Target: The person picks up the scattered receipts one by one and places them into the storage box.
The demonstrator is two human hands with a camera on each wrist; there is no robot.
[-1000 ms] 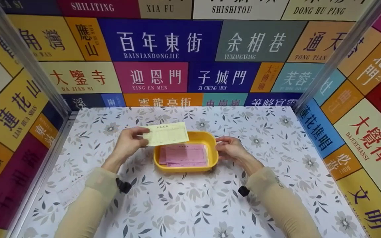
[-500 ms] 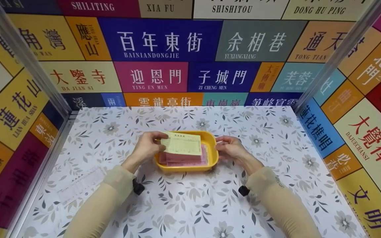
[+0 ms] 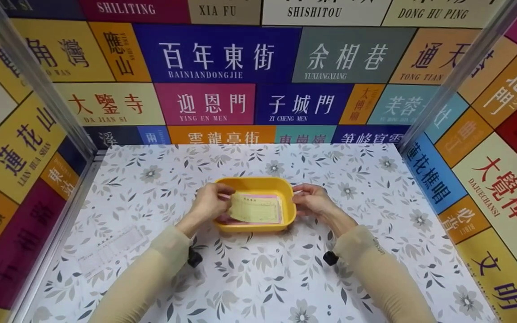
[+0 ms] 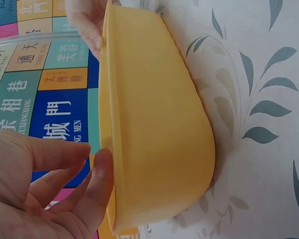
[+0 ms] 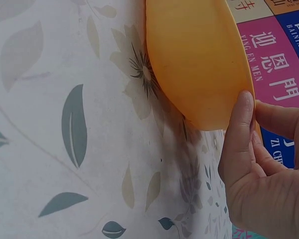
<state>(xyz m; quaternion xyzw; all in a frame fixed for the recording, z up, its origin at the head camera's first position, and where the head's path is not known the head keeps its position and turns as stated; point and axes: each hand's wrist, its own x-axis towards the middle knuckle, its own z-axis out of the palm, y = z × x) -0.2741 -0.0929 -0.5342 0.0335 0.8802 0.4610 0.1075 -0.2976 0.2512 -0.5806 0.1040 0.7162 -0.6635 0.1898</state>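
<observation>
A yellow plastic tray (image 3: 254,228) with rounded corners rests on the table in the head view. On top of the pink slips (image 3: 267,196) inside it lies a pale yellow printed paper slip (image 3: 256,210), its left end bent upward. My left hand (image 3: 213,202) is at the tray's left rim, fingertips right beside that bent end. In the left wrist view, the left thumb and fingers (image 4: 100,174) are slightly parted at the rim, no paper showing between them. My right hand (image 3: 314,202) pinches the right rim; a finger (image 5: 241,114) presses the outer wall.
A pale printed slip (image 3: 115,251) lies on the leaf-patterned tabletop (image 3: 258,278) to the left, close to my left sleeve (image 3: 151,264). Coloured panels with printed characters (image 3: 216,56) enclose the table at the back and both sides, with clear corner posts (image 3: 456,76).
My left hand has moved right and down, carrying the yellow slip from above the tray's left side into it, over the pink slips. The right hand stays at the right rim.
</observation>
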